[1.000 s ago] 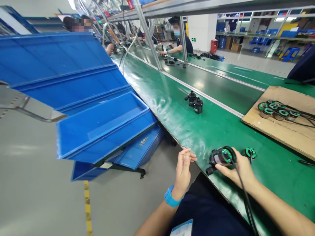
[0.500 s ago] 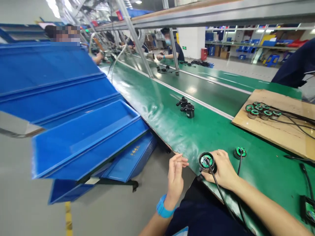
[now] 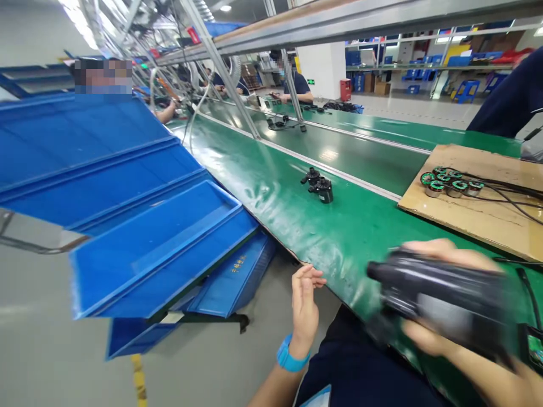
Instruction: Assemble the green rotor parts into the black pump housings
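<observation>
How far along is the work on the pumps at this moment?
Done, apparently: two black pumps stand on the green belt. In hand: the right hand grips a blurred black pump body; the left hand is empty. Left: green-topped stators wait on the cardboard.

2 black pumps (image 3: 318, 185) on belt, 1 in hand (image 3: 441, 302); 5 green-topped stators (image 3: 449, 183) on cardboard.

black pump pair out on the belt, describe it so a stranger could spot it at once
Follow the green belt away from the person's hands. Midway along, near the pale strip, two black pumps stand touching. Unlike the green-topped parts on the cardboard, they are all black and sit straight on the belt.
</observation>
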A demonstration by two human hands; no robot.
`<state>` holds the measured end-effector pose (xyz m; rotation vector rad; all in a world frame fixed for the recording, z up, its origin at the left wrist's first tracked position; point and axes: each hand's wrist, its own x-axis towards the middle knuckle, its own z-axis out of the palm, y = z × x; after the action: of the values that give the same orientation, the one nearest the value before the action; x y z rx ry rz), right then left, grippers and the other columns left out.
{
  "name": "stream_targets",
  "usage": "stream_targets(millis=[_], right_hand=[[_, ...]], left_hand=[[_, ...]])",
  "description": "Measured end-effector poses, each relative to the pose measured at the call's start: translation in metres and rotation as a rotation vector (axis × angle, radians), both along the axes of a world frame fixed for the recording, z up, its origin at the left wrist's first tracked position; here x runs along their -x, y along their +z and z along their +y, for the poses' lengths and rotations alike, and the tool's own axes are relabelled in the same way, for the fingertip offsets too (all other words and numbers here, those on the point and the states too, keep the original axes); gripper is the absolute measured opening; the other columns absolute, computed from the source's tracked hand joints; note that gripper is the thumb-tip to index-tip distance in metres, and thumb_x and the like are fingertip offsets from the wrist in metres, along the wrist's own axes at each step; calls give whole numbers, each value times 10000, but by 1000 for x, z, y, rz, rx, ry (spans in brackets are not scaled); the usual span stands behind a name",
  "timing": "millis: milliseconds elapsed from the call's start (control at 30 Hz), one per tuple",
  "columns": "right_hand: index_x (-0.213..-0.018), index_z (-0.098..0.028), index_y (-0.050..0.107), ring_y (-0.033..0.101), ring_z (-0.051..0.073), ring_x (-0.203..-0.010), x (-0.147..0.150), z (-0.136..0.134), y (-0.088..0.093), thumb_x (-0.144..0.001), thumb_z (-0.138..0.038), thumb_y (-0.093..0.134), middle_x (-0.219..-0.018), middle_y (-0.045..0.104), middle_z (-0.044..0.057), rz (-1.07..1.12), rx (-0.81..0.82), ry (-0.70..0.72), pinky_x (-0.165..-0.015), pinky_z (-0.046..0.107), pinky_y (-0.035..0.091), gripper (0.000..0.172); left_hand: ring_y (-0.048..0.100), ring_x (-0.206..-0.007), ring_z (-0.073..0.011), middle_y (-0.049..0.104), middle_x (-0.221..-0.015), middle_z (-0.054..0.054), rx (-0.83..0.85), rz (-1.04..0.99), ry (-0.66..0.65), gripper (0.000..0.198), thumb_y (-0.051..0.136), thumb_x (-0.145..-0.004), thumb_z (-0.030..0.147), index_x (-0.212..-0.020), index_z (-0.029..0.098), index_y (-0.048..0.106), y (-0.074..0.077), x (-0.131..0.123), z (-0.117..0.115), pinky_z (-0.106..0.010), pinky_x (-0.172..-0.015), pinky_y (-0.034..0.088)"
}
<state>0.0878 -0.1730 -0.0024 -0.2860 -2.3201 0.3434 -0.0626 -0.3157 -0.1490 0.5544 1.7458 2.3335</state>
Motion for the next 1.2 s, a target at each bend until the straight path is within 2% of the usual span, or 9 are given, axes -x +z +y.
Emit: stream_targets(millis=[167, 233, 367, 500, 633, 767, 900, 1033, 1200], right_hand=[[-1099, -197, 549, 669, 245, -832, 38, 7, -96, -769, -391, 751, -913, 686, 45, -121, 111, 170, -985, 574, 440, 433], [-1119, -202, 547, 660, 237, -880, 37, 9, -98, -743, -362, 782, -953, 683, 35, -133, 126, 166, -1006, 554, 421, 471], [-1203, -228, 533, 613, 263, -1063, 9, 32, -62, -785, -454, 783, -1146, 642, 76, -4, 204, 108, -928, 445, 482, 537], [-1297, -218, 460, 655, 234, -967, -15, 85, -43, -747, -492, 825, -1150, 633, 86, 286, 541, -93, -840, 390, 557, 715], [-1231, -189, 447, 674, 239, -930, -20, 136, -66, -689, -677, 780, -1114, 653, 103, 450, 786, -361, -751, 385, 591, 802], [-1111, -150, 533, 680, 249, -901, -27, 163, -94, -758, -758, 646, -1042, 681, 133, 341, 781, -459, -762, 417, 587, 712], [-1091, -136, 598, 677, 257, -895, -58, 182, -101, -712, -716, 711, -1003, 705, 133, 134, 686, -524, -819, 427, 561, 702], [-1098, -157, 663, 677, 237, -760, -104, 196, -93, -686, -580, 743, -907, 723, 83, -153, 553, -438, -708, 383, 554, 596], [-1011, -191, 732, 672, 310, -869, -142, 171, -63, -840, -408, 604, -983, 718, 133, -301, 279, -513, -792, 472, 502, 304]], left_hand=[[627, -891, -180, 615, -1084, -80, 40, 44, 1, 473, 453, -1014, 607, -1252, 202, 508, 4, -3, 2, -313, -821, 503], [625, -895, -179, 616, -1080, -77, 50, 61, -13, 463, 444, -1020, 601, -1253, 206, 506, 4, -4, 2, -313, -821, 501], [622, -897, -185, 622, -1052, -77, 101, 93, -97, 454, 438, -1020, 600, -1221, 203, 528, 8, -4, 8, -324, -826, 506], [614, -1034, -229, 621, -1111, -97, 249, 265, -365, 429, 571, -979, 530, -1267, 213, 537, 20, 2, 35, -385, -927, 493], [553, -1222, -309, 574, -1315, -133, 406, 574, -660, 729, 821, -798, 461, -1403, 240, 478, 35, 2, 97, -507, -1057, 431], [500, -1318, -405, 564, -1385, -180, 462, 771, -774, 948, 950, -617, 471, -1401, 205, 489, 40, -12, 169, -613, -1113, 364], [599, -1229, -342, 625, -1336, -135, 374, 793, -887, 734, 914, -691, 360, -1314, 212, 555, 40, -20, 204, -493, -1067, 459], [663, -1047, -280, 697, -1129, -73, 362, 768, -872, 427, 827, -783, 292, -1147, 212, 618, 43, -15, 178, -411, -941, 512], [651, -1015, -275, 684, -1070, -62, 401, 694, -765, 391, 822, -799, 336, -1123, 230, 630, 36, -7, 89, -395, -913, 511]])
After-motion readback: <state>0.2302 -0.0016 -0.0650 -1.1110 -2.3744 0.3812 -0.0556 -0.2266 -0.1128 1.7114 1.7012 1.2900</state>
